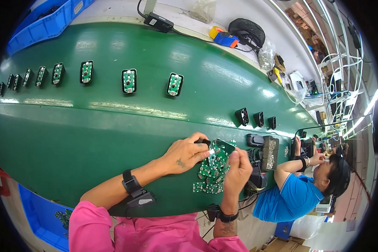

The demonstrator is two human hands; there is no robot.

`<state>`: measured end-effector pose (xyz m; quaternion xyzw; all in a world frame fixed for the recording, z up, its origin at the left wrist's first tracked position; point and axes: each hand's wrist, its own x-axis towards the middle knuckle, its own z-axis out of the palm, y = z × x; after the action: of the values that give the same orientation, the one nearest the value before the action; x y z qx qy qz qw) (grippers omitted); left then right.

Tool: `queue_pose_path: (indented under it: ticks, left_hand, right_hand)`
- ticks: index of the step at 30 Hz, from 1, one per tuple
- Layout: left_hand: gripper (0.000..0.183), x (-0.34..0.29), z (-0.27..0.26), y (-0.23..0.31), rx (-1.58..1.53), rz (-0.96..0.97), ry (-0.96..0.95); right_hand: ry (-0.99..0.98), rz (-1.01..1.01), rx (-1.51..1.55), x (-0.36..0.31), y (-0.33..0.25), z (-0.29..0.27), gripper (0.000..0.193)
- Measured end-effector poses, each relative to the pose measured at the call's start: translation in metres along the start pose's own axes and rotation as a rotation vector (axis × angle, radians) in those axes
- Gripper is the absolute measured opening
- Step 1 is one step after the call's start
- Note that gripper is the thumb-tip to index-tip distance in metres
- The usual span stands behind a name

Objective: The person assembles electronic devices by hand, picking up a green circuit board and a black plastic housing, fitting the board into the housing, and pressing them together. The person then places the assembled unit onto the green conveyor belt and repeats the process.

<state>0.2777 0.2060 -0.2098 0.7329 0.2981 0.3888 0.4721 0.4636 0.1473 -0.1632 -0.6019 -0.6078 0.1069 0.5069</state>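
My left hand (188, 154) is closed round a small black plastic housing (203, 142), mostly hidden by the fingers. Thumb and fingers of my right hand (238, 171) pinch a green circuit board (226, 145), tilted and apart from the housing. Under and between both hands lies a loose heap of green circuit boards (212, 174) on the green bench (92, 147). Across the far left, several black housings with boards in them stand in a row, the nearest a filled housing (174, 84). Three housings without visible boards, such as a black housing (242, 117), stand to the right.
Right of the heap are a box of small metal parts (270, 153) and black devices (255, 140). A co-worker in a blue shirt (296, 195) sits at the right. Blue bins (50, 27) (40, 214) stand far left and below. Tape (215, 32) and a power adapter (158, 22) lie behind.
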Motion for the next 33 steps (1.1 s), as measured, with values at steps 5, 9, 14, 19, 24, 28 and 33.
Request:
queue_pose_path:
  ticks: [5, 9, 14, 19, 24, 28, 33]
  left_hand:
    - [0.023, 0.002, 0.007, -0.012, -0.012, 0.104, 0.136]
    - [0.02, 0.004, 0.009, -0.008, -0.06, 0.037, 0.193]
    - [0.017, 0.004, 0.012, -0.011, -0.016, 0.025, 0.242]
    - [0.018, 0.005, 0.011, -0.013, -0.037, -0.006, 0.195]
    - [0.049, 0.007, 0.009, -0.015, -0.109, 0.112, 0.227]
    - [0.078, 0.007, -0.003, -0.008, -0.242, -0.106, 0.082]
    - [0.083, 0.011, -0.011, -0.014, -0.385, -0.14, -0.09]
  right_hand:
    - [-0.056, 0.136, 0.265, -0.015, -0.004, 0.027, 0.021]
    - [-0.166, 0.15, 0.341, -0.019, -0.003, 0.028, 0.023]
    - [-0.176, 0.167, 0.395, -0.022, -0.002, 0.031, 0.025]
    - [-0.205, 0.235, 0.517, -0.021, 0.003, 0.03, 0.025]
    - [-0.232, 0.396, 0.624, -0.015, 0.018, 0.028, 0.014]
    - [-0.216, 0.375, 0.493, -0.007, 0.009, 0.028, 0.012]
    - [-0.389, 0.255, 0.289, 0.004, 0.011, 0.013, 0.015]
